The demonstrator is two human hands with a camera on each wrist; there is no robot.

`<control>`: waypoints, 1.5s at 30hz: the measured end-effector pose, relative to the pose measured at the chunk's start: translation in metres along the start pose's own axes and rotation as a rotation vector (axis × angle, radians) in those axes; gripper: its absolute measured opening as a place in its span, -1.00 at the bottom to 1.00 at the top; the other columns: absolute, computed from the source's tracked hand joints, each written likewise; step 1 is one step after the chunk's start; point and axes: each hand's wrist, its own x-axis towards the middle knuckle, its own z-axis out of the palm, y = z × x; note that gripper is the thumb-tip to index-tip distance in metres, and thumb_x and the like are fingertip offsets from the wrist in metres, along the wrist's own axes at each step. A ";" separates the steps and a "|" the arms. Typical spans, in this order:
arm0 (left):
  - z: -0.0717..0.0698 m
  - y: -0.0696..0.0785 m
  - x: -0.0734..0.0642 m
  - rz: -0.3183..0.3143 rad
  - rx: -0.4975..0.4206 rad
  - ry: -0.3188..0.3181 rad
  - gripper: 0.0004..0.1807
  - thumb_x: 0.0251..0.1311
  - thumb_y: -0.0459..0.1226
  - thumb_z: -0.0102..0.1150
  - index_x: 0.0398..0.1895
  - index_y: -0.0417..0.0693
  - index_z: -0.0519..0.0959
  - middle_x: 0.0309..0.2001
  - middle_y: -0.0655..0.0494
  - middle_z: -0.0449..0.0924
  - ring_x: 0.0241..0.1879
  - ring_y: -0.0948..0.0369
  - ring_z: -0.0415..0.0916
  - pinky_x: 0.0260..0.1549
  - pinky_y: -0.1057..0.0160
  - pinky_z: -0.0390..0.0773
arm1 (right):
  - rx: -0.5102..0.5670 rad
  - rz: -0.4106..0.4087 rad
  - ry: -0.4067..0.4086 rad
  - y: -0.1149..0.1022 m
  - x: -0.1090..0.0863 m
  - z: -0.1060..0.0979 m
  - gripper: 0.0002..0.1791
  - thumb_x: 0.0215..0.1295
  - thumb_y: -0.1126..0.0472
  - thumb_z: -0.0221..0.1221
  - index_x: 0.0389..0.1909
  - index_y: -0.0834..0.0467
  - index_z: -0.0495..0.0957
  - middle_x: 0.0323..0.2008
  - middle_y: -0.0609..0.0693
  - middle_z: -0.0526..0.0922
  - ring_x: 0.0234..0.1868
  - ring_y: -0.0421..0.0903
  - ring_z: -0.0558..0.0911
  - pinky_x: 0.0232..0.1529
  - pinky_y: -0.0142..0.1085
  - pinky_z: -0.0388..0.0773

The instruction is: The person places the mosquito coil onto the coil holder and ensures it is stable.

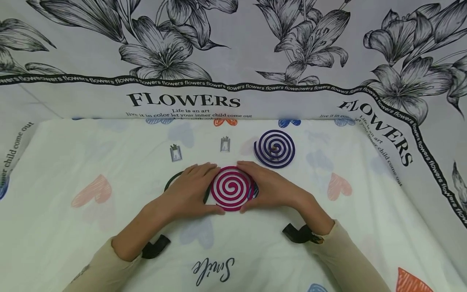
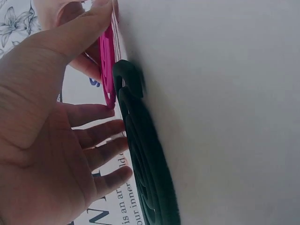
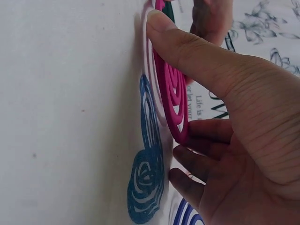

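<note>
Between my two hands is a pink spiral mosquito coil (image 1: 231, 186), lying nearly flat. My left hand (image 1: 191, 188) grips its left rim with thumb and fingers, and my right hand (image 1: 273, 186) holds the right rim the same way. Beneath the left hand lies a dark green mosquito coil (image 2: 152, 154), mostly covered in the head view. The left wrist view shows the pink coil edge-on, just above the cloth. Beyond the right hand sits a dark blue mosquito coil (image 1: 274, 149).
Two small metal coil stands, a left one (image 1: 176, 153) and a right one (image 1: 225, 144), lie beyond the hands. A white cloth (image 1: 248, 259) printed with hearts covers the surface. A flower-patterned cloth (image 1: 248, 52) spreads behind it.
</note>
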 end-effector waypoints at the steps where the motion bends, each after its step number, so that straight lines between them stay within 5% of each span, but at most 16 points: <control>1: 0.000 0.000 0.001 0.006 -0.002 0.004 0.22 -0.08 0.30 0.58 0.58 -0.13 0.31 0.51 -0.08 0.42 0.54 -0.06 0.33 0.60 -0.22 0.27 | -0.002 -0.007 0.007 0.000 0.000 -0.001 0.29 -0.06 -0.13 0.67 0.64 0.15 0.18 0.60 0.03 0.34 0.60 0.00 0.38 0.55 -0.05 0.47; 15: -0.010 -0.001 0.004 -0.011 -0.072 0.031 0.29 -0.14 0.20 0.68 0.62 -0.14 0.24 0.42 -0.03 0.52 0.45 -0.04 0.44 0.53 -0.18 0.39 | 0.036 0.005 0.061 -0.001 0.004 -0.003 0.26 -0.03 -0.12 0.66 0.63 0.14 0.20 0.47 -0.01 0.49 0.49 -0.07 0.49 0.51 -0.11 0.52; 37: -0.058 -0.002 0.016 -0.055 -0.310 -0.019 0.24 -0.05 -0.21 0.72 0.67 -0.17 0.12 0.48 -0.09 0.43 0.39 -0.03 0.51 0.32 -0.13 0.64 | 0.019 0.075 0.075 -0.027 0.028 -0.033 0.30 0.01 -0.14 0.63 0.68 0.12 0.11 0.39 0.11 0.50 0.41 0.04 0.53 0.35 -0.01 0.66; 45: -0.080 -0.008 0.035 -0.067 -0.361 0.009 0.18 -0.05 -0.21 0.71 0.64 -0.06 0.20 0.37 -0.04 0.48 0.26 0.02 0.54 0.20 -0.04 0.72 | 0.102 0.058 0.141 -0.025 0.044 -0.050 0.27 0.04 -0.04 0.64 0.69 0.07 0.10 0.41 0.10 0.48 0.35 0.01 0.55 0.24 -0.06 0.73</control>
